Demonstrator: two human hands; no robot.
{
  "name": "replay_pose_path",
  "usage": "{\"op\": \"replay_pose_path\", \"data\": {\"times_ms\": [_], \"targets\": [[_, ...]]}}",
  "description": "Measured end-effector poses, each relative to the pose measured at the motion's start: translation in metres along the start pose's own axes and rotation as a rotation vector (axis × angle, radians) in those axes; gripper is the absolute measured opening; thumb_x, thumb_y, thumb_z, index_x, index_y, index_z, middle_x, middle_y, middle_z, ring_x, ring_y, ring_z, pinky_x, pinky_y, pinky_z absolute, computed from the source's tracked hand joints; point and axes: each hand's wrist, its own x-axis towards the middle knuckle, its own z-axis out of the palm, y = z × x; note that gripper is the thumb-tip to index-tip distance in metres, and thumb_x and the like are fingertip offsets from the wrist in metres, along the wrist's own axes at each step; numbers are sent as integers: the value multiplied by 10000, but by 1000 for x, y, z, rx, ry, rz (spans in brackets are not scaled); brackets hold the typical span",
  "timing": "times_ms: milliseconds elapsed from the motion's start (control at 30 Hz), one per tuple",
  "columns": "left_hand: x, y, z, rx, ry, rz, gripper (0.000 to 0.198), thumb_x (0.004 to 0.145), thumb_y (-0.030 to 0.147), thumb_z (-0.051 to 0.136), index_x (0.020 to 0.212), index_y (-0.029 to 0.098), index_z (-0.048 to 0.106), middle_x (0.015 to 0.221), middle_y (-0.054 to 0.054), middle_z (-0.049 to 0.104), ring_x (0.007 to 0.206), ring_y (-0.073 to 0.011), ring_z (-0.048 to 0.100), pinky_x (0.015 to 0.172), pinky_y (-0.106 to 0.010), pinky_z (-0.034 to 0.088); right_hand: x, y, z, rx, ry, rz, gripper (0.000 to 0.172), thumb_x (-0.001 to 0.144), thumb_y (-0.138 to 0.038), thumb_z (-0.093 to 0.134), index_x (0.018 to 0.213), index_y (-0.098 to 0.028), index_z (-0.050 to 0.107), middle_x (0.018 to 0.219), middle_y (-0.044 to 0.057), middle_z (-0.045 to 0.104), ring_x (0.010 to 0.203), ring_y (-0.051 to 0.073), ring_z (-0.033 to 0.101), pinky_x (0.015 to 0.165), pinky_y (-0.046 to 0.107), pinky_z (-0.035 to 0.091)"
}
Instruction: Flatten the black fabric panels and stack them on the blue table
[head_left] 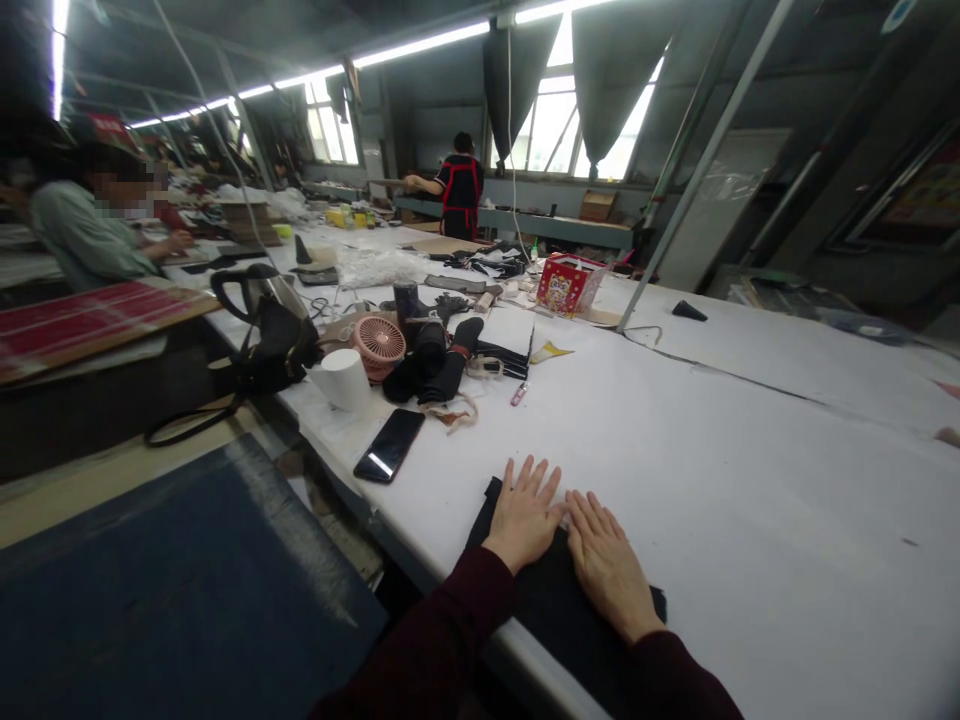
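Observation:
A piece of black cloth (551, 595) lies at the near edge of the white-topped table (720, 480), part of it hanging over the edge. My left hand (525, 515) rests flat on its upper left part, fingers spread toward the far side. Beside it my right hand (607, 560) lies flat on the cloth too, fingers stretched out and slanting up to the left. The two thumbs come close together. Both hands cover much of the cloth's far edge. Left of the hands a dark phone (390, 446) lies on the table.
Beyond the phone are a white cup (345, 380), a pink fan (379, 342), black rolled pieces (442, 365) and a kettle (270, 295). Farther back stands a red box (566, 285) near a slanted pole (697, 175). One person (461, 190) stands behind; another (90, 220) sits left.

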Motion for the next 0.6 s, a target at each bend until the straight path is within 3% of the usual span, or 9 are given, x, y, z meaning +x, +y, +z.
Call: {"op": "replay_pose_path", "data": {"times_ms": [200,367,600], "targets": [[-2,-27,-10,154,-22,-6,516,960,493,261,1412,274,382,1500,-37,344,1432,-267,139,1157,-549,31,2,-3,-5,8,-21,47,487,962,-246,293,1424,-116,372,1469,79,383,1385,265,265,1093,437,303],[-10,-59,-16,276,-89,-91,502,980,458,201,1436,296,334,1505,-11,335,1426,-259,172,1149,-547,93,2,-4,-12,23,-49,32,488,973,-254,281,1438,-120,346,1471,86,377,1388,269,257,1092,449,309],[-17,-79,-21,320,-125,-134,524,981,445,216,1463,248,277,1502,-28,334,1402,-266,251,1125,-536,209,0,-4,-15,73,-35,65,496,973,-260,279,1455,-149,316,1470,87,380,1391,262,251,1097,457,303]]}}
